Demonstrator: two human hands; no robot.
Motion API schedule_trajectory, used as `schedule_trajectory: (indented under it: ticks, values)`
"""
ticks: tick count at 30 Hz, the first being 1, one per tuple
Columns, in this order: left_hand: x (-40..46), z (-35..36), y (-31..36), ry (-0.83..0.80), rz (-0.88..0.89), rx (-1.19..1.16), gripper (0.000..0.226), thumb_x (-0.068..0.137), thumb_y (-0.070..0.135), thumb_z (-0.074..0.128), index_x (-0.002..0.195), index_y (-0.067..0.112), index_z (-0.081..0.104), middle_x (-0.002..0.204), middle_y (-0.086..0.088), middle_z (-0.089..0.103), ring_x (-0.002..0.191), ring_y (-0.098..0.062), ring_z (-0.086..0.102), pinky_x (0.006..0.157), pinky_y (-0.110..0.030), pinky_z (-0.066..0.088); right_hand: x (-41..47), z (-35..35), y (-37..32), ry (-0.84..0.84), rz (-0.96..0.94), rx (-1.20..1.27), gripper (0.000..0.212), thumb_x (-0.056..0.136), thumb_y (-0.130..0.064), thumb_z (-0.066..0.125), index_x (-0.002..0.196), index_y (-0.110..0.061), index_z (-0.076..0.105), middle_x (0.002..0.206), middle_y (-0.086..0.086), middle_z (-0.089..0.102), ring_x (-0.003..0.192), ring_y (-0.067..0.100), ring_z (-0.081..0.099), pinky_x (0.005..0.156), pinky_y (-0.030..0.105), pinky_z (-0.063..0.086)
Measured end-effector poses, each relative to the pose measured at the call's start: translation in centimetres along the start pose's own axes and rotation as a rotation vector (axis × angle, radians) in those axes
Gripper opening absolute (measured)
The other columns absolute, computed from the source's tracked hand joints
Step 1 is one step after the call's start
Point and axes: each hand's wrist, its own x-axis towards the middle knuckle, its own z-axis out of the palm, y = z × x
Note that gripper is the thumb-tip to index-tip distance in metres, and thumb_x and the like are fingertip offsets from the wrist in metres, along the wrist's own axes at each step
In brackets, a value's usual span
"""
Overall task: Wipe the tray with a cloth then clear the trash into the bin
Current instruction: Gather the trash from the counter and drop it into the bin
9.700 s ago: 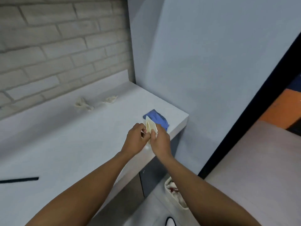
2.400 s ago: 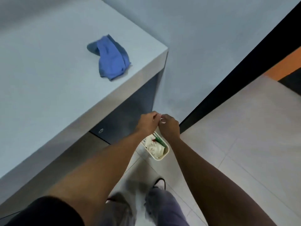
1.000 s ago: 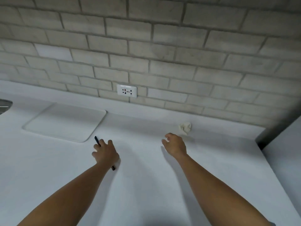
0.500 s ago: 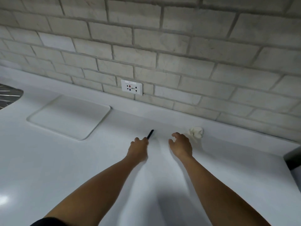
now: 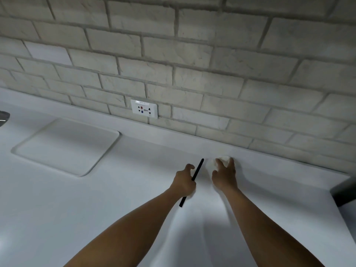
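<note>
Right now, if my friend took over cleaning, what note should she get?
Left hand: grips a thin black stick.
Right hand: fingers spread over a crumpled white wad by the back wall, closing on it, not yet lifted.
The white tray lies bare on the counter, to the left.
The cloth and the bin are out of view.
Left to do: pick up the wad, then drop it and the stick in the bin.

Bare forearms — no sleeves
</note>
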Motion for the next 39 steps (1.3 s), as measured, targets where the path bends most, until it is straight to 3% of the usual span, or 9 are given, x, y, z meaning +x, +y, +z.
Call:
schedule_trajectory:
  ticks: [2, 4, 10, 13, 18, 22, 26, 30, 39]
  values:
    - [0.2, -0.1, 0.0, 0.003, -0.001, -0.016, 0.057, 0.087, 0.002, 0.048, 0.141, 0.018, 0.040, 0.110, -0.011, 0.070, 0.096, -0.027, 0.066, 0.077, -0.025, 0.051, 0.5, 0.2, 0.2, -0.079, -0.019, -0.094, 0.055, 0.095, -0.027, 0.046, 0.148, -0.034, 0.032, 0.163, 0.001, -0.009, 0.148, 0.029, 0.011, 0.112, 0.043, 0.032]
    - [0.2, -0.3, -0.1, -0.006, 0.007, -0.044, 0.058, 0.088, 0.001, 0.046, 0.143, 0.020, 0.039, 0.110, -0.011, 0.070, 0.095, -0.026, 0.067, 0.077, -0.025, 0.052, 0.8, 0.7, 0.1, -0.101, -0.053, -0.211, 0.054, 0.096, -0.029, 0.045, 0.148, -0.029, 0.032, 0.162, 0.005, 0.009, 0.143, 0.032, 0.023, 0.109, 0.043, 0.034]
    - [0.5, -0.8, -0.7, 0.026, 0.001, -0.069, 0.057, 0.087, -0.002, 0.048, 0.140, 0.017, 0.045, 0.105, -0.008, 0.072, 0.091, -0.022, 0.066, 0.077, -0.021, 0.050, -0.8, 2.6, -1.4, 0.118, -0.140, -0.283, 0.035, 0.089, 0.003, 0.042, 0.114, -0.007, 0.064, 0.116, 0.010, 0.062, 0.107, 0.029, 0.056, 0.089, 0.035, 0.050]
    - [0.0, -1.1, -0.6, 0.036, 0.014, -0.023, 0.056, 0.086, -0.002, 0.050, 0.141, 0.012, 0.046, 0.106, -0.008, 0.073, 0.093, -0.018, 0.064, 0.079, -0.018, 0.047, -2.6, 3.0, -1.5, 0.078, -0.242, -0.323, 0.032, 0.087, 0.005, 0.045, 0.104, -0.007, 0.068, 0.109, 0.009, 0.064, 0.101, 0.026, 0.058, 0.084, 0.031, 0.050]
    - [-3.0, -1.8, 0.0, 0.020, 0.084, 0.076, 0.050, 0.085, 0.001, 0.053, 0.135, 0.008, 0.056, 0.106, -0.007, 0.074, 0.105, -0.023, 0.066, 0.088, -0.023, 0.050, -7.8, 2.4, -1.9, -0.016, -0.125, -0.043, 0.034, 0.087, -0.002, 0.051, 0.117, -0.016, 0.056, 0.106, 0.010, 0.062, 0.088, 0.023, 0.063, 0.072, 0.027, 0.052]
    - [-6.2, -2.6, -0.1, 0.021, 0.145, 0.135, 0.041, 0.084, 0.006, 0.058, 0.125, 0.011, 0.064, 0.109, -0.004, 0.073, 0.104, -0.022, 0.066, 0.085, -0.020, 0.048, -11.6, 1.0, -2.9, 0.060, -0.120, 0.122, 0.041, 0.091, -0.012, 0.060, 0.132, -0.014, 0.056, 0.126, 0.009, 0.062, 0.116, 0.024, 0.059, 0.096, 0.026, 0.045]
    - [-9.6, -3.5, -0.7, -0.027, 0.112, -0.068, 0.035, 0.083, 0.002, 0.058, 0.115, 0.013, 0.064, 0.086, -0.004, 0.069, 0.081, -0.023, 0.067, 0.081, -0.037, 0.060, -15.8, -0.5, -4.1, 0.189, -0.133, 0.212, 0.020, 0.087, -0.009, 0.060, 0.104, -0.010, 0.069, 0.104, 0.004, 0.071, 0.097, 0.021, 0.064, 0.080, 0.021, 0.043]
    - [-13.3, -4.2, -1.4, -0.116, 0.140, -0.235, 0.029, 0.084, 0.002, 0.058, 0.110, 0.014, 0.062, 0.090, -0.010, 0.073, 0.086, -0.031, 0.072, 0.075, -0.046, 0.062, -20.7, -0.5, -5.4, 0.298, -0.054, 0.359, 0.010, 0.087, -0.012, 0.061, 0.094, -0.013, 0.068, 0.089, -0.004, 0.069, 0.082, 0.014, 0.061, 0.065, 0.016, 0.039]
    - [-21.6, -1.6, -3.3, -0.303, 0.097, -0.540, 0.021, 0.082, 0.014, 0.067, 0.100, 0.024, 0.068, 0.094, -0.007, 0.075, 0.077, -0.018, 0.075, 0.060, -0.026, 0.060, -32.1, 2.3, -4.9, 0.439, 0.155, 0.477, 0.013, 0.088, -0.017, 0.060, 0.097, -0.018, 0.069, 0.086, -0.008, 0.068, 0.077, 0.007, 0.060, 0.062, 0.002, 0.038]
